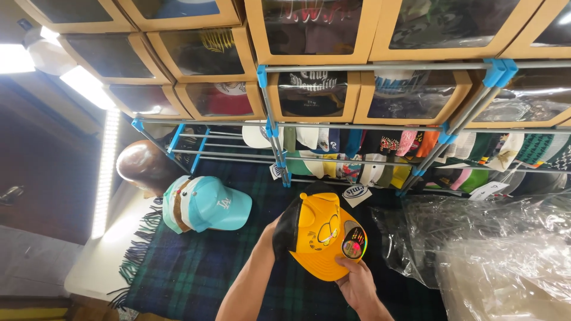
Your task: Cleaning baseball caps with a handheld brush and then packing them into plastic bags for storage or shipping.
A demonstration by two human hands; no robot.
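Observation:
A yellow cap (319, 238) with a cartoon face, small ears and a black mesh back is held over a dark tartan blanket (196, 267). My left hand (275, 236) is tucked in at the cap's black back. My right hand (357, 284) grips the front of the yellow brim, beside a round shiny sticker (354, 242). A light blue cap (208, 205) lies on the blanket to the left, stacked with other caps.
A brown mannequin head (146, 165) stands at the left. A grey rack with blue joints (279, 151) holds many caps, with windowed cardboard boxes (309, 30) above. Clear plastic bags (493, 249) pile up at the right.

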